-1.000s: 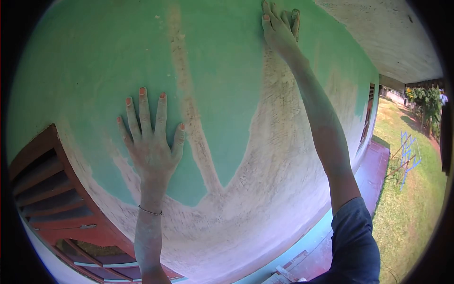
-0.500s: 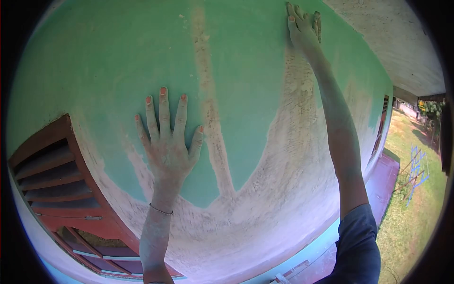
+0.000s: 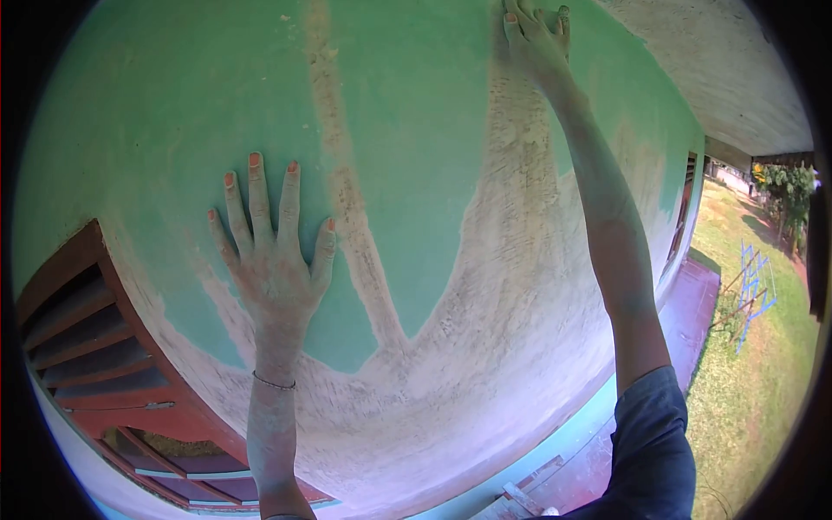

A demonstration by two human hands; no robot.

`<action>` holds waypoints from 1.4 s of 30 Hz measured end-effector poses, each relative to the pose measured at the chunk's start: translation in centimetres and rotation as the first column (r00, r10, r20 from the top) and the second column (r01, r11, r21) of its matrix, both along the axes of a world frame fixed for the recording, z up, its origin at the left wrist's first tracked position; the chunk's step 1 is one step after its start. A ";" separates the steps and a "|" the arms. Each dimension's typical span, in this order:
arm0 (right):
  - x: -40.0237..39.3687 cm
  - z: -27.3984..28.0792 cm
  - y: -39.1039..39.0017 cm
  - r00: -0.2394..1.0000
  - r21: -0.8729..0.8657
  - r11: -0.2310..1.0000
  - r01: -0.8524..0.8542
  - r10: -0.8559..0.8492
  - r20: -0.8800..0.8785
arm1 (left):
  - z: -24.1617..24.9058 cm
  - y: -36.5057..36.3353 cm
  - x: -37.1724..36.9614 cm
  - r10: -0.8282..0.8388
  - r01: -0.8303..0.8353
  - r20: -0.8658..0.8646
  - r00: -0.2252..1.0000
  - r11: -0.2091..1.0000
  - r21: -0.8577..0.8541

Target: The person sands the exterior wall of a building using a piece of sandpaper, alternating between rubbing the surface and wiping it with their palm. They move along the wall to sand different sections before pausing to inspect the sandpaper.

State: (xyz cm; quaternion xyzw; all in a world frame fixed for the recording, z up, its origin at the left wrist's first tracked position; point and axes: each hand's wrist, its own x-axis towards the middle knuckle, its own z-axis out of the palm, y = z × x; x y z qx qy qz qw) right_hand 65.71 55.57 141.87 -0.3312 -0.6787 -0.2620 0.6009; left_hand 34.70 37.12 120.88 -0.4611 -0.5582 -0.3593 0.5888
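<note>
My left hand [image 3: 277, 273] lies flat on the green wall [image 3: 407, 199] with its fingers spread, holding nothing; a thin bracelet circles the wrist. Higher up, at the top edge of the view, my right hand [image 3: 536, 43] is closed round a scraper-like tool [image 3: 564, 22] and presses against the wall. Most of that tool is hidden by the fingers. Below the right hand, a broad pale scraped band [image 3: 520, 165] runs down into a rough whitish area. A narrower pale strip [image 3: 351, 195] passes to the right of my left hand.
A reddish-brown louvred window frame [image 3: 130, 303] is at the lower left. Pieces of wood [image 3: 520, 498] lie low at the bottom. At the right are a purple walkway [image 3: 691, 290], grass [image 3: 737, 381], a blue rack [image 3: 750, 299] and the overhanging ceiling [image 3: 728, 74].
The wall and both hands appear shifted left in the view. My right hand has also shifted slightly up, partly out of the frame, still with the tool. My left hand stays flat on the wall.
</note>
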 end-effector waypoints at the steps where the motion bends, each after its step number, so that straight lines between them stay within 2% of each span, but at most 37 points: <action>1: 0.0 -2.8 2.2 0.999 0.165 0.986 0.013 -0.018 0.029 | 0.1 0.0 0.0 0.009 -0.009 -0.008 1.000 1.000 0.004; 3: -1.3 -10.6 0.8 0.996 0.198 0.980 -0.018 -0.001 0.094 | -0.1 0.1 -0.1 0.032 -0.032 -0.015 0.999 0.999 0.011; 5: -2.6 -17.8 -1.3 0.994 0.154 0.988 -0.015 -0.003 0.111 | 0.0 0.0 0.1 0.039 -0.039 0.000 0.999 0.999 0.002; 7: -2.8 -17.4 -1.0 0.994 0.160 0.987 0.025 -0.042 0.099 | -0.2 -0.1 0.3 0.038 -0.038 0.011 0.999 0.999 0.002; 8: -3.2 -16.8 -0.6 0.995 0.163 0.986 0.041 -0.054 0.078 | -0.3 0.0 0.1 0.038 -0.038 0.001 0.999 0.999 0.007; 9: -3.5 -14.1 -0.2 0.999 0.179 0.984 -0.014 0.007 0.041 | -0.2 0.1 0.0 0.039 -0.038 -0.011 0.999 0.999 0.010; 12: -2.9 -1.4 0.9 0.993 0.178 0.979 -0.103 0.110 -0.031 | -0.1 0.1 0.0 0.052 -0.052 -0.019 0.998 0.999 0.014; 14: -2.8 3.6 -1.9 0.999 -0.223 0.975 0.003 -0.010 -0.030 | 0.1 0.2 -0.1 0.060 -0.059 -0.034 0.998 0.998 0.024; 17: -3.5 -2.0 -3.1 0.995 -0.153 0.983 -0.103 0.099 -0.032 | -0.2 0.1 -0.1 0.055 -0.054 -0.033 0.998 0.998 0.023; 19: -4.0 -9.1 -0.7 0.995 0.161 0.983 -0.084 0.091 -0.031 | -0.1 0.2 -0.1 0.045 -0.045 -0.029 0.999 0.999 0.024; 21: -5.0 -19.2 -3.3 0.999 0.092 0.996 0.014 -0.017 0.029 | -0.4 0.3 -0.1 0.036 -0.035 -0.008 0.999 0.999 0.025; 22: -5.2 -23.1 -4.0 0.994 0.071 0.995 0.075 -0.080 0.070 | -0.6 0.3 0.0 0.035 -0.035 -0.001 0.999 0.999 0.015; 23: -5.2 -24.8 -4.3 0.995 0.062 0.996 0.065 -0.070 0.070 | -0.6 0.3 0.0 0.037 -0.037 0.005 0.999 0.999 0.008; 26: -6.0 -24.5 -4.3 0.999 0.065 0.997 0.040 -0.042 0.032 | -0.4 0.1 0.0 0.051 -0.051 -0.014 0.999 0.998 0.025; 27: -6.3 -21.5 -4.2 0.999 0.073 0.996 0.042 -0.043 0.011 | -0.5 0.2 0.0 0.054 -0.054 -0.029 0.998 0.998 0.027; 29: -5.8 -14.9 -2.3 0.994 0.212 0.971 0.114 -0.111 -0.026 | -0.4 0.2 0.0 0.059 -0.058 -0.036 0.998 0.997 0.043; 31: -5.5 -10.5 -1.4 0.995 0.211 0.975 0.077 -0.061 -0.081 | -0.3 0.4 -0.1 0.063 -0.060 -0.047 0.997 0.997 0.052; 34: -6.2 -12.4 -1.7 0.993 0.180 0.983 0.024 -0.002 -0.119 | -0.5 0.5 -0.2 0.061 -0.059 -0.036 0.998 0.997 0.041; 39: -7.1 -29.7 -5.4 1.000 -0.056 0.998 0.031 -0.031 0.002 | -0.8 0.5 -0.2 0.053 -0.053 -0.001 0.999 0.998 0.016; 40: -7.1 -31.3 -6.1 0.999 -0.114 0.993 0.030 -0.027 0.022 | -1.1 0.4 -0.2 0.051 -0.051 0.005 0.999 0.999 0.012; 42: -7.1 -28.9 -5.2 0.999 -0.041 0.998 0.040 -0.039 0.026 | -0.9 0.5 -0.2 0.048 -0.048 0.000 0.999 0.999 0.015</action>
